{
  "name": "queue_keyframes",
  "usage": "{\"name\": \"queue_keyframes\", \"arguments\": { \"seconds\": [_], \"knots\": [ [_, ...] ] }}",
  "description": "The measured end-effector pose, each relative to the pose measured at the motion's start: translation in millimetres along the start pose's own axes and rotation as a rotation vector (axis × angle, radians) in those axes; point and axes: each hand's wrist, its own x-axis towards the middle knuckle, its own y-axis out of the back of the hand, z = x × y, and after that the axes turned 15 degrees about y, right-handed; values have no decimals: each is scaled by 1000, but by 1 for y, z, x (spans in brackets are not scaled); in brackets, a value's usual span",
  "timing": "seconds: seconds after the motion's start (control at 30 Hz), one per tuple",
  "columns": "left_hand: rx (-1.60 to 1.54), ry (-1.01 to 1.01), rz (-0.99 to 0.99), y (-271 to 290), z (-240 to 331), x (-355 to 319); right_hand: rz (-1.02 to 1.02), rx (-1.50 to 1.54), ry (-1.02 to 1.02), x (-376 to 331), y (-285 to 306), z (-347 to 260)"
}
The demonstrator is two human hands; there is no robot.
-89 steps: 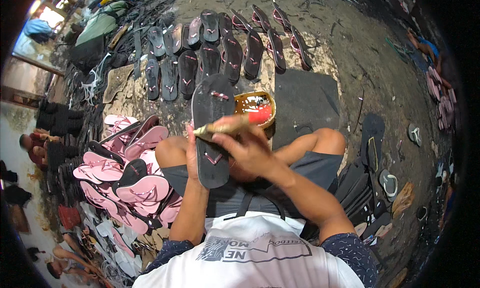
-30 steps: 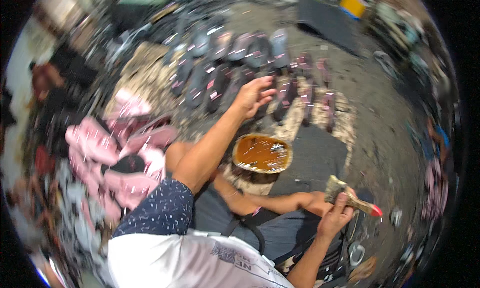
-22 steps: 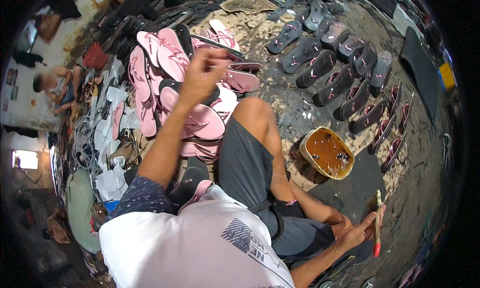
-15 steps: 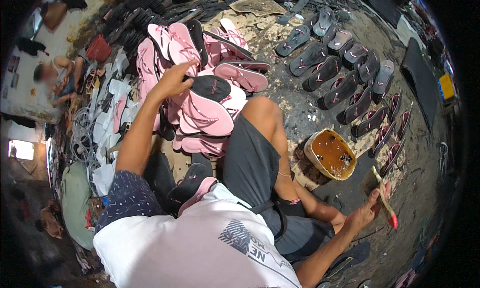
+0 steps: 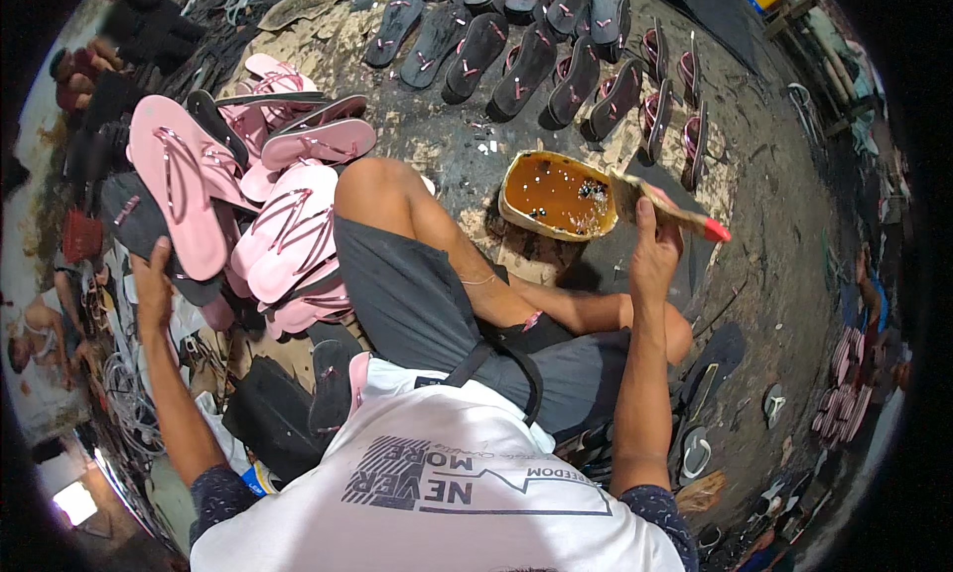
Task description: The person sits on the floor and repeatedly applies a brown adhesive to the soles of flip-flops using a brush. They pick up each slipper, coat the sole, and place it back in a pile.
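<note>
My left hand is closed around the lower edge of a black flip-flop at the left side of a heap. A pink flip-flop with a shiny strap overlaps it, hiding part of it. More pink flip-flops are piled beside these, near my bent knee. In my right hand is a brush with a pale handle and red end, its head just beyond the right rim of a tub. Amber-brown liquid with bubbles and dark specks fills the tub.
Rows of dark flip-flops with pink straps lie on the stained floor past the tub. White scraps and tubing clutter my left side, where another person sits. Loose footwear and striped bundles lie to my right.
My left hand has moved left and nearer, carrying the black flip-flop from the heap's middle to its left side. My right hand has raised the brush toward the tub. The view has turned right.
</note>
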Motion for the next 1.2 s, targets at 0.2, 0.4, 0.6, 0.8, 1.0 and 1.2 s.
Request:
{"name": "queue_keyframes", "arguments": {
  "seconds": [0.2,0.4,0.6,0.8,1.0,1.2],
  "knots": [
    [-1036,375,-363,-105,-59,-46,17,88,-22,1,-21,4],
    [-1134,339,-412,-130,-50,-49,40,103,-51,-16,-10,5],
    [749,-129,427,-115,-9,-24,49,24,-30,-19,2,17],
    [125,-421,266,-112,53,-49,-341,-217,-95,4,-3,36],
    [167,-451,-331,-205,78,-147,-605,-749,283,17,-37,58],
    [-701,473,-869,-145,5,-119,-177,15,239,16,4,43]
  ]
}}
